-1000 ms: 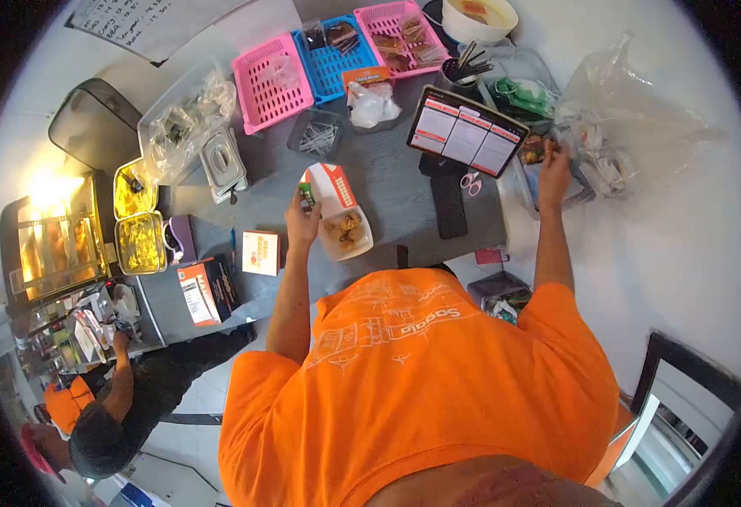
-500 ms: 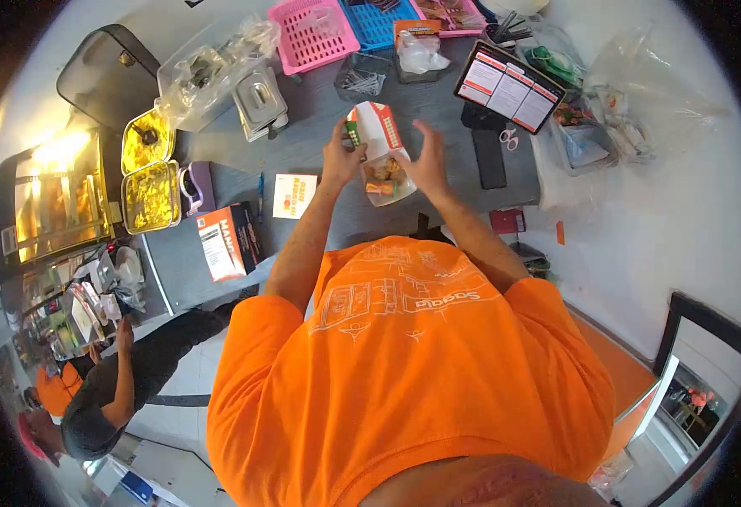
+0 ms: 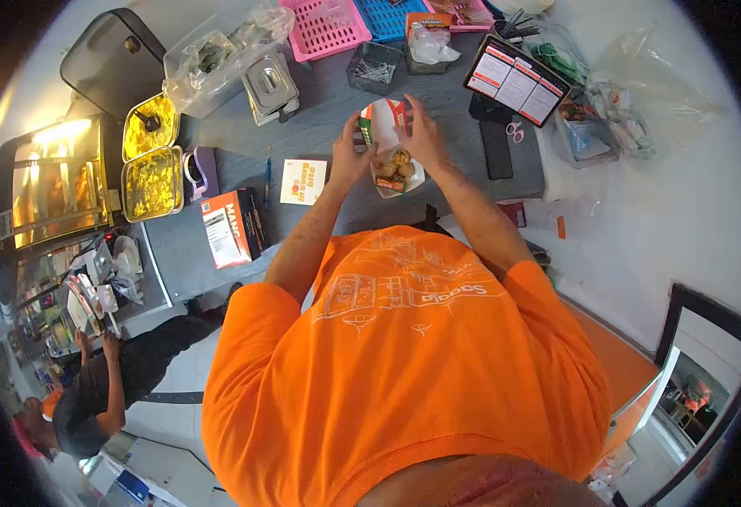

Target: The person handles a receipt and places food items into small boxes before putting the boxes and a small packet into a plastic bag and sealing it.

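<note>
A small paper takeaway box (image 3: 414, 181) sits in front of me with its lid (image 3: 384, 123) raised on the far side. Brown pieces of food (image 3: 394, 166) lie inside it, along with a small red-orange packet (image 3: 389, 183). My left hand (image 3: 352, 155) is curled round the left side of the lid, fingers bent. On the opposite side, my right hand (image 3: 424, 138) grips the lid's right edge, its fingers at the red printed part. The box's sides are partly hidden by my hands.
Left of the box are a printed card (image 3: 304, 182), a blue pen (image 3: 267, 182) and an orange carton (image 3: 228, 230). A tablet (image 3: 516, 80) and phone (image 3: 496, 150) stand to the right. Baskets (image 3: 326, 32) and a lidded steel container (image 3: 267, 82) line the back. A co-worker (image 3: 92, 389) is at lower left.
My right hand has gone from spread fingers beside the box to gripping the lid's right edge. My left hand stays at the left side. The food inside shows more fully.
</note>
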Tool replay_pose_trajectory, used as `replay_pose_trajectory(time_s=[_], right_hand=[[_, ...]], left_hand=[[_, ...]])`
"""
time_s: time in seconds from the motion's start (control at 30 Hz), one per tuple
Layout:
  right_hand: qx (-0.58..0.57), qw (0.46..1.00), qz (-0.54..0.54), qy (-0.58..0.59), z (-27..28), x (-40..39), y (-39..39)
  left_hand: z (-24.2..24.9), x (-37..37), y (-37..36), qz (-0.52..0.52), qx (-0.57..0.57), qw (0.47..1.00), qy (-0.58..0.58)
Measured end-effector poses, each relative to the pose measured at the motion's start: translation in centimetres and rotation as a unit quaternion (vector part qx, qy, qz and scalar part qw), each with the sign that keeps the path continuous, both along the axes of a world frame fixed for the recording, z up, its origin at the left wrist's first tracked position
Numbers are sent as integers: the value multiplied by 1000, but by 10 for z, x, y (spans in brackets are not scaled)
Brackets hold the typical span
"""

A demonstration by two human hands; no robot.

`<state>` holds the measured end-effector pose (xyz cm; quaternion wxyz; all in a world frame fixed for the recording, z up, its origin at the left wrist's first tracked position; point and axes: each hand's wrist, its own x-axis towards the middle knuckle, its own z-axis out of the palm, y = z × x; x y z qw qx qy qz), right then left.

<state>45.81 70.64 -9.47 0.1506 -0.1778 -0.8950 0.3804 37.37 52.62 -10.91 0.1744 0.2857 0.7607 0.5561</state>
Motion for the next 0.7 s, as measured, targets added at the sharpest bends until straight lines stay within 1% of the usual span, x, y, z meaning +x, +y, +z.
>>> replay_pose_trajectory(time_s=[0.03,0.13,0.23,0.27,0.33,0.37,0.43,0.47,0.5,0.53,0.57,0.6,0.67,0.7], right_hand=[[-15,999,-26,-13,-6,-5,1],[-44,997,41,-45,-7,2,23],[-10,989,133,66,-10,25,49],[11,988,141,55,-18,36,52],[71,973,199,87,-41,67,57],[102,962,229,105,-49,79,58],[113,970,208,61,-54,100,48],[117,972,198,39,-56,112,43],[54,986,157,29,-62,121,35],[-10,993,116,18,-69,128,25],[-75,994,75,5,-78,130,18],[-140,989,43,16,-87,124,12],[-266,963,-21,35,-102,108,7],[-329,942,-37,56,-98,97,11]], left_hand=[[-3,-1,2,2,-11,1000,14],[-12,-2,-2,1,47,999,12],[-38,-3,-23,-90,-9,990,107],[-49,1,-30,-131,-3,980,146],[-66,14,-43,-212,8,951,223],[-60,21,-43,-241,-35,928,282],[-45,38,-39,-294,-125,863,391],[-42,48,-35,-296,-189,858,375],[-30,50,-24,-297,-205,877,317],[-7,52,-10,-295,-219,893,258],[6,56,1,-293,-232,906,197],[-33,50,17,-290,-160,911,247],[-57,28,50,-251,-118,952,129],[-45,22,58,-229,-95,966,73]])
